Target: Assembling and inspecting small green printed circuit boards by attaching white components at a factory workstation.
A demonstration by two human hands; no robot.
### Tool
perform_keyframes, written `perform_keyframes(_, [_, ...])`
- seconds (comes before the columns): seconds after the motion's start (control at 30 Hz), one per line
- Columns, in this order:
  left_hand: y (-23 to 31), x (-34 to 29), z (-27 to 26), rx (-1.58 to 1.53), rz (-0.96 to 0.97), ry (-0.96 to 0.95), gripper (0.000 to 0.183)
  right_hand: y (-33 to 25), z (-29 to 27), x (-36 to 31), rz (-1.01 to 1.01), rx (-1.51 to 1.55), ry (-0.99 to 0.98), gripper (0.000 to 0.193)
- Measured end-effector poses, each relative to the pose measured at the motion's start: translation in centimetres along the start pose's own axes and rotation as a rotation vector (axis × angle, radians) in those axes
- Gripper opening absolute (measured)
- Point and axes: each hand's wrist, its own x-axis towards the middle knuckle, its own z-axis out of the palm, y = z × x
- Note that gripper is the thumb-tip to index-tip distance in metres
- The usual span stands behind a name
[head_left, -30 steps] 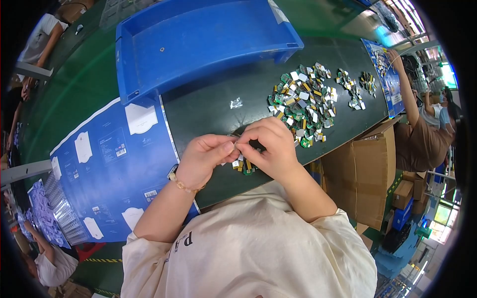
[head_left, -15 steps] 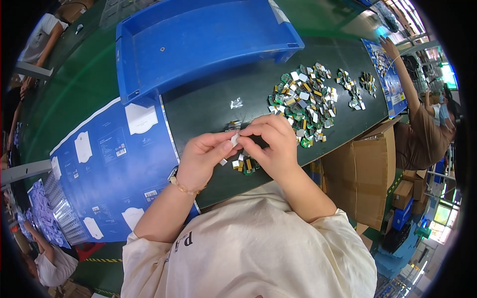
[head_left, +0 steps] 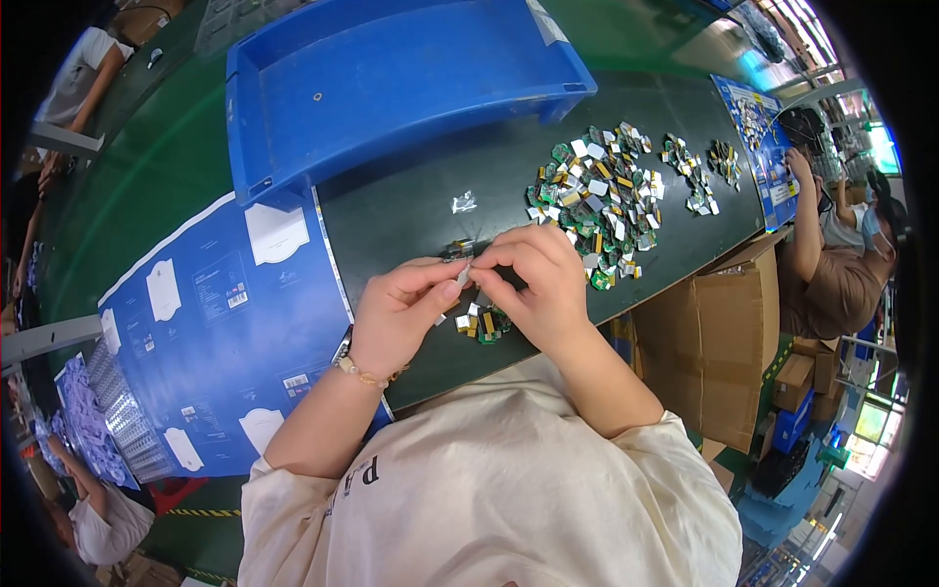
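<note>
On the near side of a blue bin [head_left: 411, 90], my left hand [head_left: 399, 305] and right hand [head_left: 535, 286] pinch a small white piece [head_left: 464, 278] btwn thumbs & forefingers, mostly hidden by the tips. W/ so little to grip, it could slip if either pinch loosens, prob. landing in the small heap [head_left: 488, 324] farther from the bin & getting lost among similar pcs. Pulling too hard might bend it, tho I can't tell its stiffness. The big pile [head_left: 599, 203] off the bin's near right corner could scatter if my knuckles swing out.
</note>
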Motion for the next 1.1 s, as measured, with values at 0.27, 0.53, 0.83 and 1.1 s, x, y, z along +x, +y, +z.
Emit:
perform_keyframes(0.27, [-0.02, -0.01, 0.15, 0.103, 0.037, 0.029, 0.022, 0.2, 0.29, -0.13, -0.014, -0.042, 0.007, 0.018])
perform_keyframes(0.53, [0.06, -0.03, 0.18, 0.145, 0.053, 0.056, 0.021, 0.47, 0.51, -0.13, -0.091, -0.104, 0.039, 0.019])
perform_keyframes(0.83, [-0.05, 0.08, 0.01, 0.09, 0.032, 0.038, 0.02, 0.7, 0.75, -0.06, -0.095, -0.068, 0.034, 0.018])
perform_keyframes(1.1, [0.13, 0.09, 0.11, 0.171, 0.038, 0.058, 0.02, 0.75, 0.96, -0.38, -0.06, -0.072, 0.042, 0.018])
